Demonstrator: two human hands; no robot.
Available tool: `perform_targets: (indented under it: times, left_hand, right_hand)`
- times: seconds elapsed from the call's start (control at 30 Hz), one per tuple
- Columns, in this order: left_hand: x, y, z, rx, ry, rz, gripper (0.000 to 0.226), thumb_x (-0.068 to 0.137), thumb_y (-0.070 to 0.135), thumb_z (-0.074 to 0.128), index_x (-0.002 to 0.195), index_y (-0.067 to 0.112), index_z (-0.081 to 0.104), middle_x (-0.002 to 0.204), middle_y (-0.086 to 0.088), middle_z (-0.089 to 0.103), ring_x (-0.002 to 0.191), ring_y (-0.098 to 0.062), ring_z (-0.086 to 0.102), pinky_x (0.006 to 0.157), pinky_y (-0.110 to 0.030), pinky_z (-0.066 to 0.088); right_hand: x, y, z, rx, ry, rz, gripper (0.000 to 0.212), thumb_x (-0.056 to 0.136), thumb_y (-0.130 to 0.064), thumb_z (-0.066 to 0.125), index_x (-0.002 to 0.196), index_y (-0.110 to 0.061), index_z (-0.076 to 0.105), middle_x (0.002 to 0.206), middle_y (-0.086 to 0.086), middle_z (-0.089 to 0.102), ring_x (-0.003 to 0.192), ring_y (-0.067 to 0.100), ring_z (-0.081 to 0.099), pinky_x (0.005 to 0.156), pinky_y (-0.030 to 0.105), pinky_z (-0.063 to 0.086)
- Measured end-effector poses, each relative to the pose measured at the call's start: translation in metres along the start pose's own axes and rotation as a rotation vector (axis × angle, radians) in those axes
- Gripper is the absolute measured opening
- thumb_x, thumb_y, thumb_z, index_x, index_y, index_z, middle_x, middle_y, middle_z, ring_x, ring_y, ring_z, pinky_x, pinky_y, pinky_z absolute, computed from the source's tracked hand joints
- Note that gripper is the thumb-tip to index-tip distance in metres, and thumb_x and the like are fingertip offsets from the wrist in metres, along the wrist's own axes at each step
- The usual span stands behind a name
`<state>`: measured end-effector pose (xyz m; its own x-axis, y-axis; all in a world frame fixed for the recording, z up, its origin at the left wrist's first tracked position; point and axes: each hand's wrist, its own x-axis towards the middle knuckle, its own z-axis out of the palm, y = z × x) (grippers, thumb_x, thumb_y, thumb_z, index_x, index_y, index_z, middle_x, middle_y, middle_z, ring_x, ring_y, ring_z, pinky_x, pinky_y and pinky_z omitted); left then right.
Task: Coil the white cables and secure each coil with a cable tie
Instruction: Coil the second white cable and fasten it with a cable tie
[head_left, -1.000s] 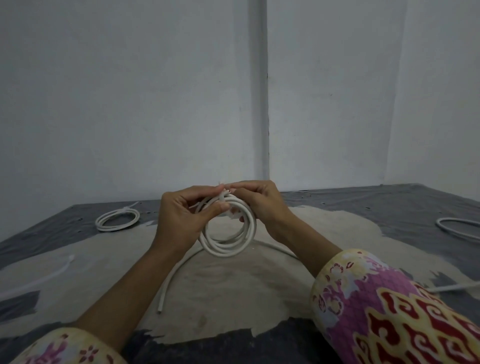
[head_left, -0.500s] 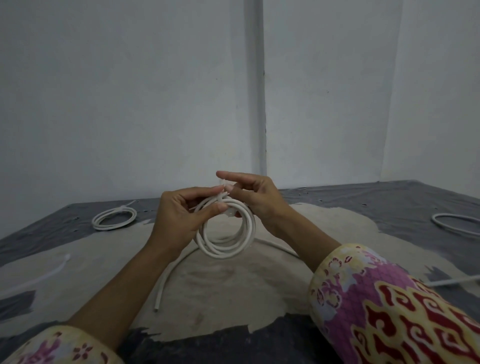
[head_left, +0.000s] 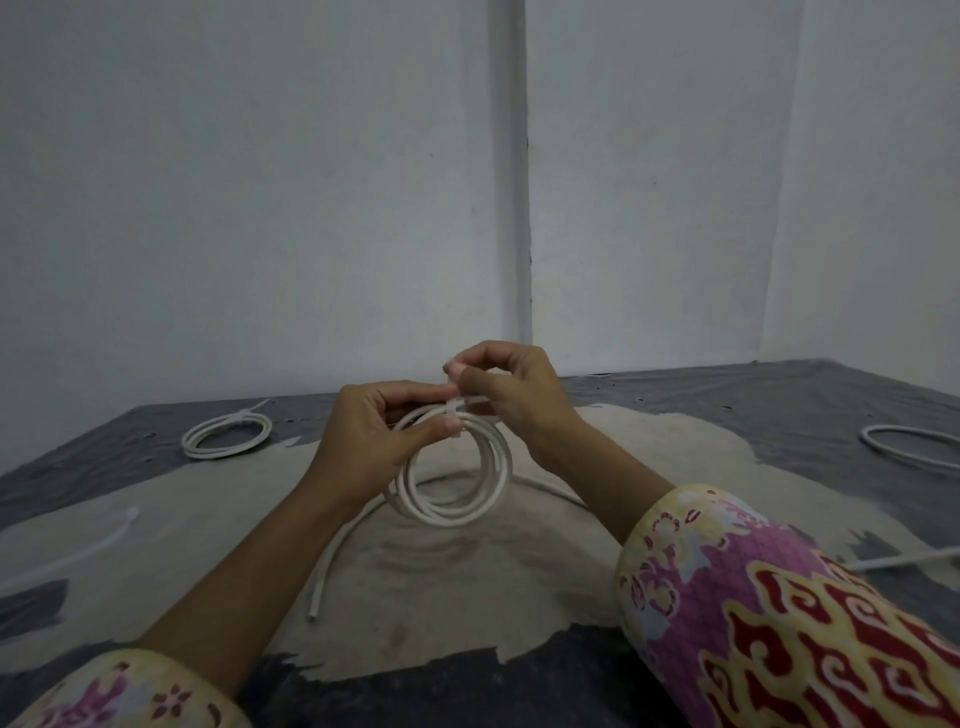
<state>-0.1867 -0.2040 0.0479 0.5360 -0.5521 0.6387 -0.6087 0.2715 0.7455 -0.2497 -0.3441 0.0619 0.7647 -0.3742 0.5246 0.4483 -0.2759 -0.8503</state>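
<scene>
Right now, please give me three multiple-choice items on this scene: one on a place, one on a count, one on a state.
1. Where does the tied coil lie?
A. far left on the floor
B. in the lap
C. against the right wall

2. How many hands touch the held coil?
A. none
B. one
C. two

3. What does the right hand do?
A. rests flat on the floor
B. pinches the cable tie
C. hangs idle

Answers: 1 A, it lies left of the left hand. 2 C, both hands meet at its top. 3 B, its fingertips pinch the strip above the coil.
</scene>
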Motion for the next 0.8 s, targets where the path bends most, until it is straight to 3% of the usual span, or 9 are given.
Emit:
perform_targets:
  times: [0.1,0.3,0.43,0.6,0.8]
  left_hand:
    - [-0.001,-0.001,0.001,-0.01,0.008,-0.023,0.032,0.067,-0.002,0.074,0.097,0.007,0.07,0.074,0.01,0.075,0.075,-0.007,0.071,0.066,-0.013,0.054]
    - [-0.004,-0.001,0.006,-0.006,0.001,-0.022,0.032,0.069,-0.003,0.073,0.099,0.009,0.069,0.071,0.014,0.074,0.073,-0.005,0.071,0.066,-0.012,0.053]
    - [-0.008,-0.004,0.009,0.018,-0.022,-0.033,0.027,0.069,0.0,0.074,0.09,0.017,0.071,0.074,0.016,0.074,0.076,-0.003,0.07,0.068,-0.012,0.053]
    - [-0.006,-0.005,0.008,0.023,-0.015,-0.052,0.026,0.07,0.002,0.074,0.088,0.02,0.072,0.074,0.015,0.074,0.077,-0.003,0.07,0.071,-0.013,0.054]
    - [-0.007,-0.009,0.003,0.117,0.024,-0.004,0.025,0.07,0.005,0.075,0.089,0.021,0.072,0.081,0.017,0.074,0.079,-0.006,0.071,0.076,-0.017,0.055]
  right_hand:
    - [0.001,0.002,0.006,-0.136,0.01,-0.108,0.021,0.086,-0.006,0.06,0.069,-0.019,0.059,0.072,0.005,0.058,0.067,0.014,0.052,0.066,0.028,0.046]
    - [-0.003,0.005,0.003,-0.351,0.075,-0.257,0.012,0.088,-0.01,0.057,0.077,-0.01,0.057,0.057,0.006,0.059,0.051,0.018,0.051,0.052,0.03,0.045]
    - [-0.004,0.009,-0.001,-0.519,0.075,-0.307,0.012,0.091,-0.013,0.053,0.08,-0.014,0.054,0.055,0.008,0.061,0.047,0.018,0.056,0.051,0.035,0.051]
    - [-0.005,0.002,-0.005,-0.195,0.089,-0.061,0.017,0.096,-0.017,0.046,0.08,-0.017,0.051,0.059,0.006,0.057,0.048,0.012,0.058,0.039,0.021,0.043]
    - [-0.001,0.008,-0.002,0.001,-0.069,0.102,0.012,0.088,-0.014,0.061,0.077,-0.012,0.062,0.069,0.005,0.061,0.06,0.011,0.06,0.056,0.015,0.051]
